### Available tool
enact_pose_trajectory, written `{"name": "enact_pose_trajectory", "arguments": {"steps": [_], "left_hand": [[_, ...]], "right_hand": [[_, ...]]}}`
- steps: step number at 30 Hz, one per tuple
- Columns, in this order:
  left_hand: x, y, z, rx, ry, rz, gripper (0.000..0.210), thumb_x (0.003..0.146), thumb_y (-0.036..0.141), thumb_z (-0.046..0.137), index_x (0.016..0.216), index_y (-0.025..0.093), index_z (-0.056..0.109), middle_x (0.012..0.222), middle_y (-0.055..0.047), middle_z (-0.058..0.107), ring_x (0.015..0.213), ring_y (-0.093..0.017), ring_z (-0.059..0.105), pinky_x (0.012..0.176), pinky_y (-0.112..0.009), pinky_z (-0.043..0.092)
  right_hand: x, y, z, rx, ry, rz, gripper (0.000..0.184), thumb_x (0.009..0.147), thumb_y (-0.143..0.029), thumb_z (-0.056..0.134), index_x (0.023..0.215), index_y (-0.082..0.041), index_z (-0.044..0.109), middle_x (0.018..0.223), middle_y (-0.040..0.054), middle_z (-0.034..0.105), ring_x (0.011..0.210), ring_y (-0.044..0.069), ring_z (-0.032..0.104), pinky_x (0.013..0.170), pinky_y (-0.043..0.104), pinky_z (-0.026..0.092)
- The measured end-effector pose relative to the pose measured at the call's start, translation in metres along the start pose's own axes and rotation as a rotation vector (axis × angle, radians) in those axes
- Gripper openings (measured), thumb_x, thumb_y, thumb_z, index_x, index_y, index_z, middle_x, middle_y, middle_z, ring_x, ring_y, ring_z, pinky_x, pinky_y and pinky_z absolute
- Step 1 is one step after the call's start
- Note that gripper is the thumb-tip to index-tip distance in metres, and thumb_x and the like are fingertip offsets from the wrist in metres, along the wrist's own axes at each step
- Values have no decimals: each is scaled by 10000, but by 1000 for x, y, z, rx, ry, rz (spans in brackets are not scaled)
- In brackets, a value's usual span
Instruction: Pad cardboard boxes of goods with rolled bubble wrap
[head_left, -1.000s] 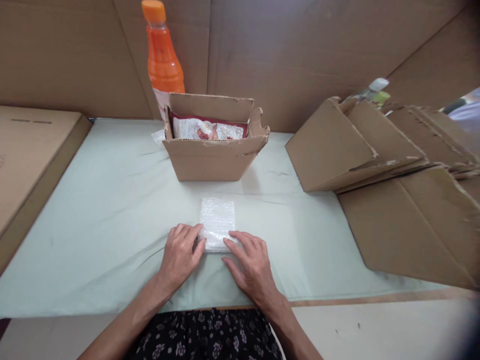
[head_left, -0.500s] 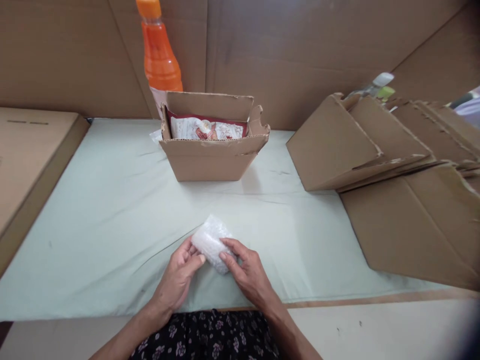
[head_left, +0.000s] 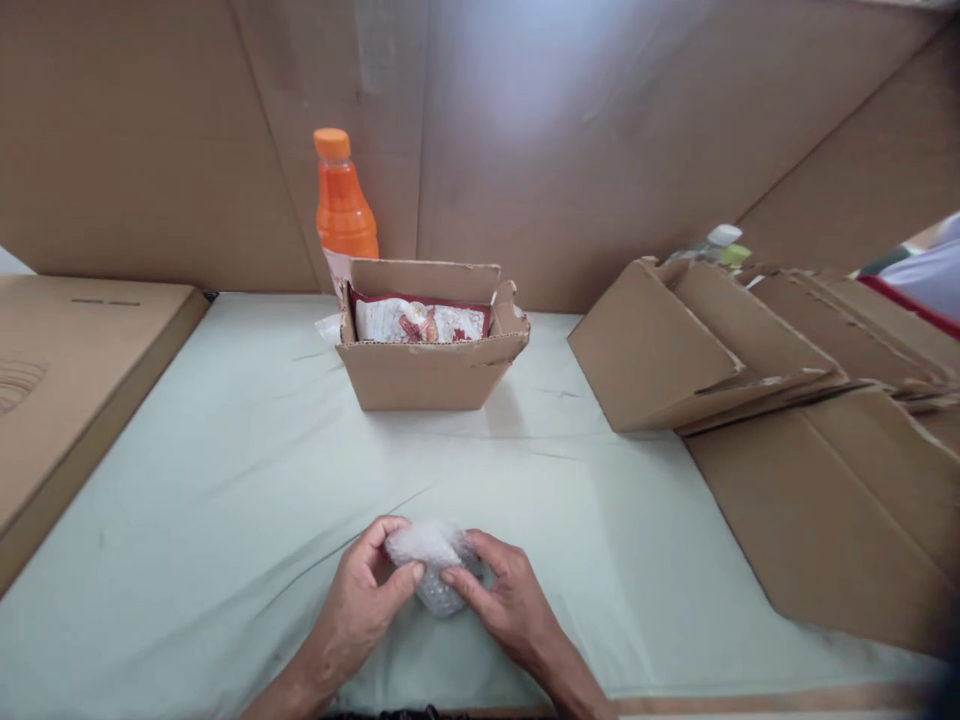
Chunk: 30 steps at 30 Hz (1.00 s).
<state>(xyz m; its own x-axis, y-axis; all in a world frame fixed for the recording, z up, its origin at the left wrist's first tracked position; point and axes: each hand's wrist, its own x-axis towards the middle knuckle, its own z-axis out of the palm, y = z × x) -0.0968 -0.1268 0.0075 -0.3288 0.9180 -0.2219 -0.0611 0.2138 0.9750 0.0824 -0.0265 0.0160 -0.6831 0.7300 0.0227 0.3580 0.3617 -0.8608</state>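
Between my two hands is a small bundle of clear bubble wrap [head_left: 437,580]; whatever may be inside it cannot be made out. My left hand [head_left: 371,580] grips its left side, thumb on the near face and fingers behind. On the right side my right hand [head_left: 499,590] pinches it the same way. Beyond the hands stands an open cardboard box [head_left: 420,378], with a white and red printed packet [head_left: 420,320] upright inside. Both hands are apart from that box.
Behind the box an orange bottle [head_left: 346,215] stands against a cardboard wall [head_left: 525,130]. Several cardboard boxes [head_left: 660,350] lean together at right, with bottle tops behind them. A large flat carton [head_left: 97,350] lies at left. Pale green cloth [head_left: 247,480] covers the table.
The camera view has tilted up, so everything sits lower in the picture. My hands have turned the bubble wrap bundle, and its upper edge now folds over toward me.
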Motion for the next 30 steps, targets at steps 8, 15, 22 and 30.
{"name": "enact_pose_trajectory", "arguments": {"steps": [8, 15, 22, 30], "left_hand": [[76, 104, -40, 848, 408, 949, 521, 895, 161, 620, 1386, 245, 467, 1418, -135, 537, 1384, -300, 471, 1117, -517, 421], [122, 111, -40, 928, 430, 1041, 344, 903, 42, 532, 1212, 191, 559, 1025, -61, 725, 1115, -231, 663, 1086, -507, 433], [122, 107, -41, 867, 426, 1028, 347, 869, 20, 585, 1177, 178, 568, 991, -52, 741, 1041, -207, 671, 1102, -500, 416], [134, 111, -42, 824, 515, 1078, 464, 841, 46, 642, 1275, 181, 554, 1104, -90, 697, 1149, -249, 619, 1105, -519, 426]], "right_hand": [[53, -43, -95, -272, 258, -312, 103, 919, -331, 664, 925, -259, 736, 925, 44, 725, 836, 196, 691, 729, 313, 567], [182, -116, -150, -800, 435, -594, 167, 950, -357, 634, 958, -256, 767, 910, 24, 696, 847, 186, 634, 770, 361, 457], [284, -112, -97, -1270, -395, -348, 153, 895, -197, 618, 880, -170, 767, 927, 98, 769, 846, 208, 680, 671, 315, 343], [288, -106, -104, -1010, -492, -294, 257, 862, -166, 579, 1030, -219, 767, 957, 58, 782, 855, 206, 698, 667, 275, 413]]}}
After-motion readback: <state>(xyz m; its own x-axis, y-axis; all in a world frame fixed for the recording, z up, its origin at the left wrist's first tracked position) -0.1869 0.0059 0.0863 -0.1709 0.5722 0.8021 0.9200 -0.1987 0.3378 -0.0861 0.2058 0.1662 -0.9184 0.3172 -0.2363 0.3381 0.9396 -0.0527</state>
